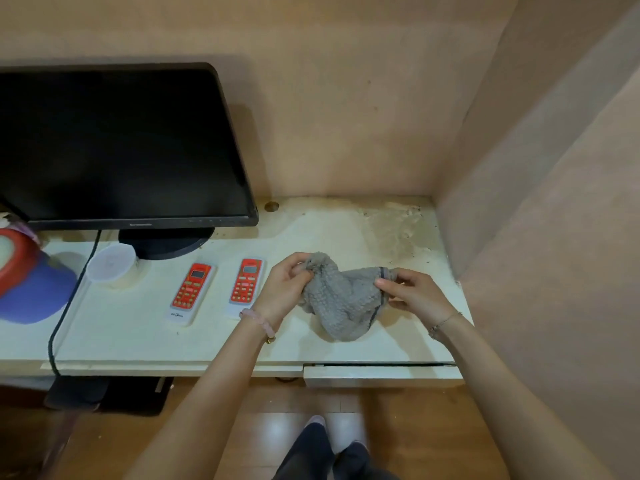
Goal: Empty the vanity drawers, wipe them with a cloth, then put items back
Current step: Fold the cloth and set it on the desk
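Note:
A grey knobbly cloth [341, 299] hangs bunched between my two hands just above the cream vanity top [207, 337]. My left hand [285, 289] pinches its upper left corner. At the dark-edged right corner, my right hand [414, 292] pinches the cloth. Its lower part sags onto the tabletop. Under the front edge at the right, a cream drawer [381, 374] stands barely ajar, a thin dark gap showing along its top. Two red and white remote controls [191, 292] [245, 285] lie side by side left of my left hand.
A black monitor [117, 143] on a round stand fills the back left, its cable [65, 306] trailing over the front edge. A clear lidded tub [110, 265] and a blue and red cap [31, 285] sit at the left. The back right corner is stained. A wall panel closes the right side.

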